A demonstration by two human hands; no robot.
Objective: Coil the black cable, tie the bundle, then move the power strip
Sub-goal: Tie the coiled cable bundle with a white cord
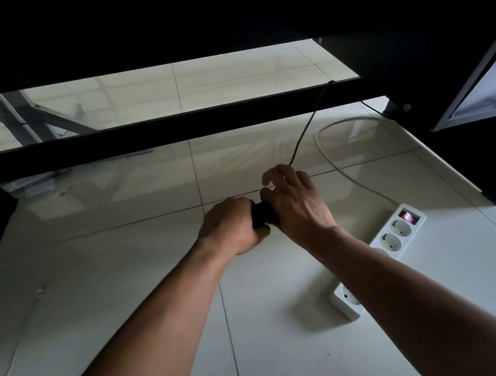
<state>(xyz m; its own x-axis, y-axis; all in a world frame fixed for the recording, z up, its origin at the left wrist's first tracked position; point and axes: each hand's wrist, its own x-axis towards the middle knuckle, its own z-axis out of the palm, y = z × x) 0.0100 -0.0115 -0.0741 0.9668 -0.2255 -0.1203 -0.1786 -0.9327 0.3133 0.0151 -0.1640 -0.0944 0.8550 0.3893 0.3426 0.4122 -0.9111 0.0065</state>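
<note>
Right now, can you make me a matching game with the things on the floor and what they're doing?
Things:
1. black cable bundle
2. white power strip with a red switch
3. thin black cable
4. thick white cable

What they're doing:
A. curves in a loop over the tiles
B. gripped between the left hand and right hand
C. lies on the floor beside the right forearm
D. runs up toward the dark bar

Pairs: 1-B, 2-C, 3-D, 4-A
</note>
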